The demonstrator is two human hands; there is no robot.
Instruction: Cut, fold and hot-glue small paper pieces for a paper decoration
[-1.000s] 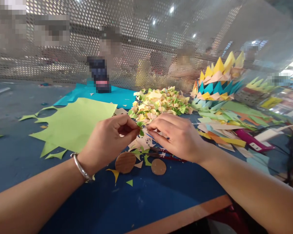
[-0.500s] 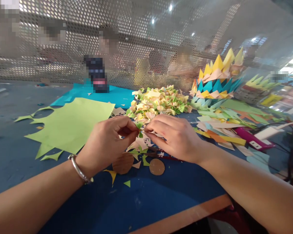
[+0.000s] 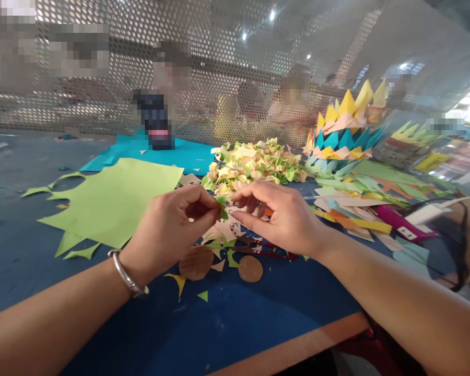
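My left hand (image 3: 178, 222) pinches a small green paper piece (image 3: 222, 207) between thumb and fingertips. Close by on its right is my right hand (image 3: 276, 214), its thumb and index finger apart and nothing visible between them. Below the hands lie paper scraps (image 3: 224, 230), red-handled scissors (image 3: 264, 248) and two round brown discs, the left one (image 3: 196, 262) partly under my left hand and the smaller one (image 3: 250, 268) to its right. Behind the hands rises a heap of small yellow, pink and green folded pieces (image 3: 258, 162).
Large green paper (image 3: 113, 201) lies at left, with blue paper (image 3: 188, 154) behind it. Spiky layered paper shapes (image 3: 347, 136) stand at back right. Paper strips, a purple device (image 3: 403, 224) and cables lie at right. A perforated metal screen (image 3: 219, 73) stands behind.
My right hand's thumb and index finger have spread and drawn slightly away from the green piece. More of the scissors shows. My left hand still pinches the piece.
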